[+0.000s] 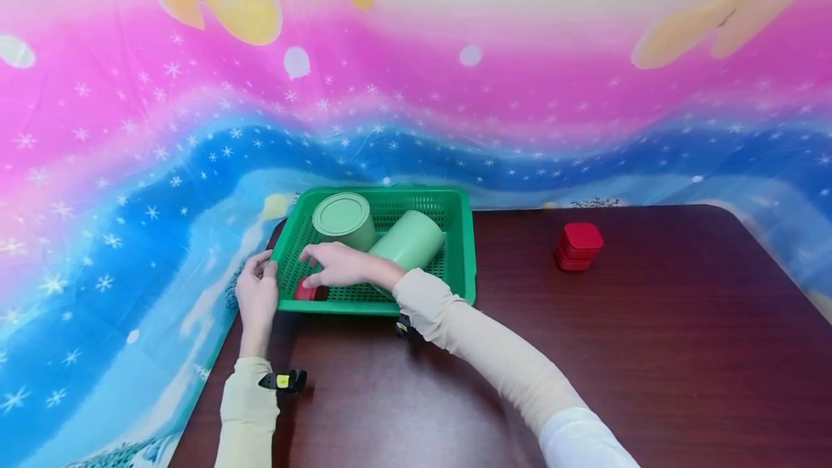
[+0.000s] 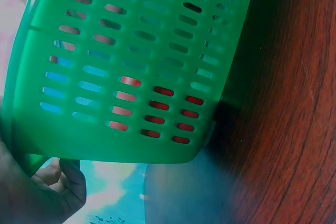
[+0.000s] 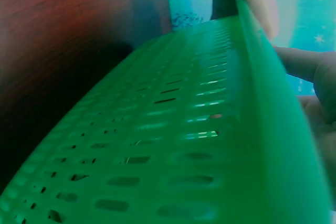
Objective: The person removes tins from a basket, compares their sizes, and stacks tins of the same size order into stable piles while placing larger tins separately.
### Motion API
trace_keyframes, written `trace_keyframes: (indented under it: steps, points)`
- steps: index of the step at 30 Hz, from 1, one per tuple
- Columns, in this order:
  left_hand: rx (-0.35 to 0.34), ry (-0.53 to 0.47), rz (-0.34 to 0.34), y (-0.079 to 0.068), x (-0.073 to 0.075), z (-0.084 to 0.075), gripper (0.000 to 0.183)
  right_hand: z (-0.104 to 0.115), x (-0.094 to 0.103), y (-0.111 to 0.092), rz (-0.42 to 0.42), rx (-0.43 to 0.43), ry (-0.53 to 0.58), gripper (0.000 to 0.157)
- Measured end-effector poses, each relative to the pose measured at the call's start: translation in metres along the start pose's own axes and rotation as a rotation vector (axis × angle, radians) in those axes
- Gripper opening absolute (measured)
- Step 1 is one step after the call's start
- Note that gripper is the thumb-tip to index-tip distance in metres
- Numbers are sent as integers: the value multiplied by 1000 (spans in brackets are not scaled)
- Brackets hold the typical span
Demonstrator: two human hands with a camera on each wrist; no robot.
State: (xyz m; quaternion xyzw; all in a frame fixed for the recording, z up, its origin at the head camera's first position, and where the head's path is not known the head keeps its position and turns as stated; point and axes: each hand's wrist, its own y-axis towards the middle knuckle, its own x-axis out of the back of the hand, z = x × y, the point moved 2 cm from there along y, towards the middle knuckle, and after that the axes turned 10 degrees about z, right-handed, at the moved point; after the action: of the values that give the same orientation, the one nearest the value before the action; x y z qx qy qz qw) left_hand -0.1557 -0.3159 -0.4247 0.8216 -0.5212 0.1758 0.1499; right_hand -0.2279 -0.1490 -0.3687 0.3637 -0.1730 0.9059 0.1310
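While the left hand (image 1: 258, 291) pinches the left rim of the green basket (image 1: 469, 251), the right hand (image 1: 338, 264), fingers parted, hangs over a red block (image 1: 304, 289) inside. Counter (image 1: 650, 352) extends rightward; the basket's long axis runs left–right.

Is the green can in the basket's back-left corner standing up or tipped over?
Standing up: the green can's round end faces up, with its side showing below, inside the green basket.

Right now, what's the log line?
left hand: gripping green plastic basket rim | right hand: over small red object inside, contact unclear | basket: upright pale-green cylinder, tipped pale-green cylinder | brown table: red rounded box
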Motion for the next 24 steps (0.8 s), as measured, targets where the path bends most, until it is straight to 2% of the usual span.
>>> trace_keyframes:
  steps: [10,17,24]
  points:
    - [4,-19,11,-3,0,1,41,1,-10,22,165,-82,-181,43]
    - [0,-33,14,-3,0,0,40,0,-20,31,161,-107,-286,33]
    - [-9,-34,15,-3,0,-1,41,-4,-33,38,148,-155,-379,54]
